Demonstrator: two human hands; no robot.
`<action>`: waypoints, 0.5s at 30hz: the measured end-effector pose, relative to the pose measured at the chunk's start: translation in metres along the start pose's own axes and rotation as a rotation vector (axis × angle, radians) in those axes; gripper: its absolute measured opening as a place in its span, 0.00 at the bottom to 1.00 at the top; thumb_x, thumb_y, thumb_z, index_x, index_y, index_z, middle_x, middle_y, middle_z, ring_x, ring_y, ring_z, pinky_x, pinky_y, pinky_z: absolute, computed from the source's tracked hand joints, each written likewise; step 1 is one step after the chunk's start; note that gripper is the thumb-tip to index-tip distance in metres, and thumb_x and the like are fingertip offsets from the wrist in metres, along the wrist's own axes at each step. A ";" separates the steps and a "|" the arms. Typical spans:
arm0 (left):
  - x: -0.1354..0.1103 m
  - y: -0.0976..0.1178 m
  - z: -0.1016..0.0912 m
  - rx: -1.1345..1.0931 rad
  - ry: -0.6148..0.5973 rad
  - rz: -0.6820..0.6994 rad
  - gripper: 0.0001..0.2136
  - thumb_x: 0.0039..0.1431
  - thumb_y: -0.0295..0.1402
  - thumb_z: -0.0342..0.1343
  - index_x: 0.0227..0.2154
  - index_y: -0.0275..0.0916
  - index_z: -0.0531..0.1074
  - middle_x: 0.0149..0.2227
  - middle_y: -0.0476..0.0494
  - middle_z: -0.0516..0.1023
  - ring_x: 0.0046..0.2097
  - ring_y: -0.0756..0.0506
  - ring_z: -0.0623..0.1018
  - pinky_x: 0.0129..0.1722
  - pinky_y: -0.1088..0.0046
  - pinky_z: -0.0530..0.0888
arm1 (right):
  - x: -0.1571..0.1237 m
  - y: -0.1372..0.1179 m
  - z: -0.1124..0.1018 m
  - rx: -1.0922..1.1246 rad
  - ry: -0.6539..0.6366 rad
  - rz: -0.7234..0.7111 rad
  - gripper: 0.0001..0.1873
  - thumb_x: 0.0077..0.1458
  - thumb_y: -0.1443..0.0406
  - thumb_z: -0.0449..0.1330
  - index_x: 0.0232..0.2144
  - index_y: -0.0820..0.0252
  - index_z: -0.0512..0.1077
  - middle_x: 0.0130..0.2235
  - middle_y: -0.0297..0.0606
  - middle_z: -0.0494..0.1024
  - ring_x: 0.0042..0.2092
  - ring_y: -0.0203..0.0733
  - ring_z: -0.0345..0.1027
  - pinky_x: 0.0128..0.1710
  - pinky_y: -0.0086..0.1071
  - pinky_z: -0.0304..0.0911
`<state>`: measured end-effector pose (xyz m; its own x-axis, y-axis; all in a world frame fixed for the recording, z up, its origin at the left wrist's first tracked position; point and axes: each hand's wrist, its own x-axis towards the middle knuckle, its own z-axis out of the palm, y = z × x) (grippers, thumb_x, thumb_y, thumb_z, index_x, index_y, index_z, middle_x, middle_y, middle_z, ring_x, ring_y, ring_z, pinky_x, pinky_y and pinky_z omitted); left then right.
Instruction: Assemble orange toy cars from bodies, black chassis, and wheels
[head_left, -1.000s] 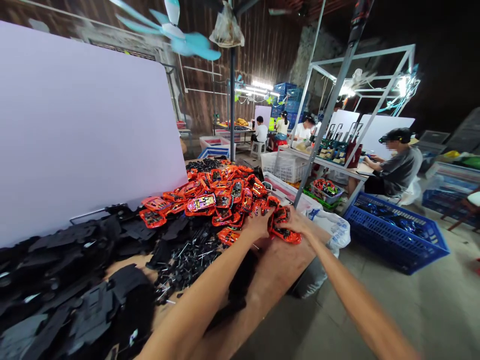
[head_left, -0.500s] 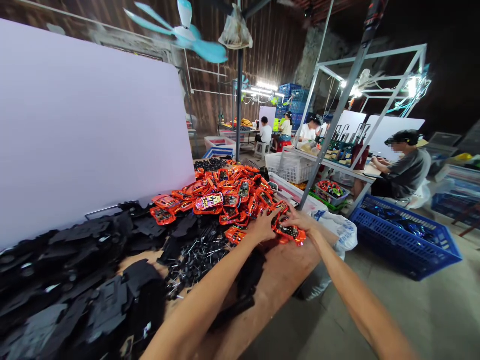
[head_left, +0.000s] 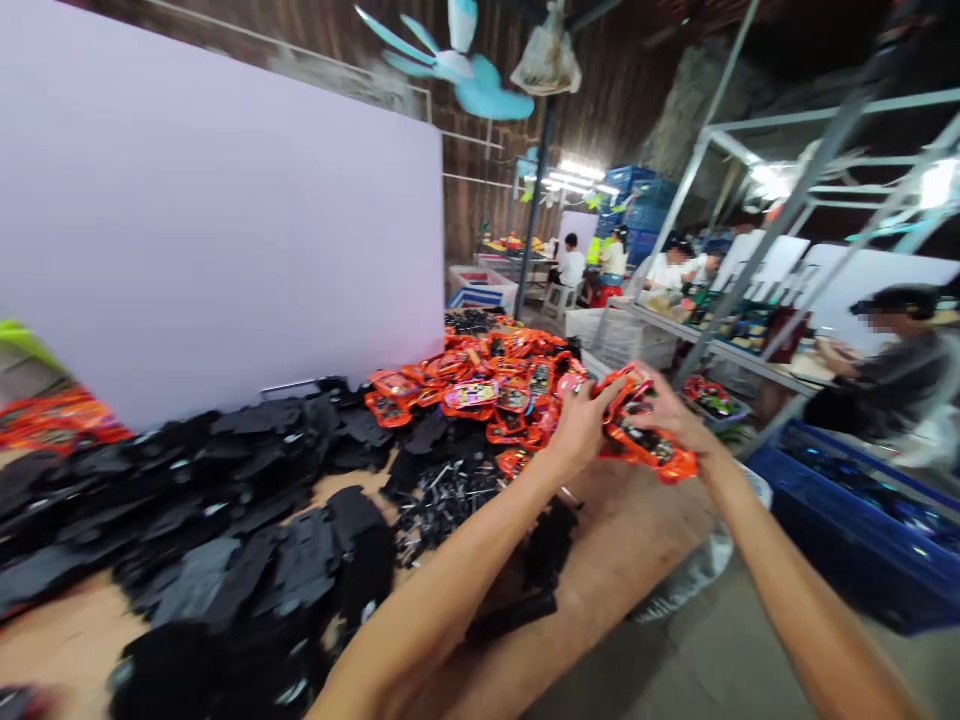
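dim workshop, both hands on a bunch of orange parts

wooden table [head_left: 637,530] runs along a tall white board [head_left: 225,220], with a ceiling fan [head_left: 457,60] overhead. both arms reach out over the table's far right corner. the left hand [head_left: 581,425] and the right hand [head_left: 671,415] are closed from either side on a handful of orange plastic parts [head_left: 645,445], held in the air just above the table edge and tilted down to the right (how many pieces, i cannot tell through the blur). just beyond the left hand lies the big orange pile [head_left: 487,385]. heaps of flat black parts [head_left: 225,480] cover the table's left and near side, and a clump of small black pins [head_left: 442,495] sits between them and the orange pile. off to the right, a seated person [head_left: 892,370] works at another bench, beside a blue crate [head_left: 847,500] on the floor
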<state>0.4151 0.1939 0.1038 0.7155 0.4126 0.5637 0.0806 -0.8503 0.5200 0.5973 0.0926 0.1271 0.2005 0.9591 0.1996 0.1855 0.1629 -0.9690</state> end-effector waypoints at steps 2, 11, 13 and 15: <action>-0.006 0.011 -0.043 0.175 0.048 0.015 0.37 0.59 0.20 0.49 0.72 0.43 0.58 0.60 0.32 0.72 0.65 0.34 0.67 0.67 0.47 0.60 | 0.020 -0.021 0.024 0.002 -0.053 -0.065 0.58 0.48 0.62 0.75 0.72 0.36 0.49 0.65 0.39 0.72 0.60 0.54 0.73 0.58 0.49 0.73; -0.173 -0.064 -0.245 0.581 0.099 -0.664 0.37 0.53 0.22 0.56 0.68 0.43 0.64 0.58 0.35 0.76 0.56 0.33 0.75 0.60 0.52 0.69 | 0.138 0.013 0.323 0.176 -0.751 -0.188 0.55 0.54 0.58 0.70 0.75 0.42 0.44 0.66 0.39 0.71 0.58 0.50 0.74 0.59 0.46 0.72; -0.207 -0.089 -0.264 0.629 0.018 -0.828 0.36 0.52 0.23 0.56 0.67 0.43 0.66 0.58 0.37 0.78 0.58 0.33 0.75 0.61 0.54 0.67 | 0.151 0.026 0.377 0.060 -0.841 -0.225 0.54 0.54 0.57 0.69 0.74 0.45 0.47 0.69 0.40 0.66 0.60 0.51 0.72 0.61 0.47 0.70; -0.230 -0.106 -0.275 0.629 -0.044 -0.907 0.34 0.51 0.26 0.59 0.64 0.41 0.68 0.57 0.35 0.78 0.59 0.31 0.74 0.62 0.53 0.67 | 0.158 0.031 0.403 -0.051 -0.863 -0.242 0.53 0.50 0.57 0.72 0.73 0.47 0.54 0.71 0.40 0.63 0.65 0.55 0.67 0.66 0.50 0.62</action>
<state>0.0510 0.2785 0.0954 0.2356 0.9658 0.1084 0.9175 -0.2578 0.3028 0.2474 0.3426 0.0697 -0.6384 0.7435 0.1988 0.1754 0.3921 -0.9030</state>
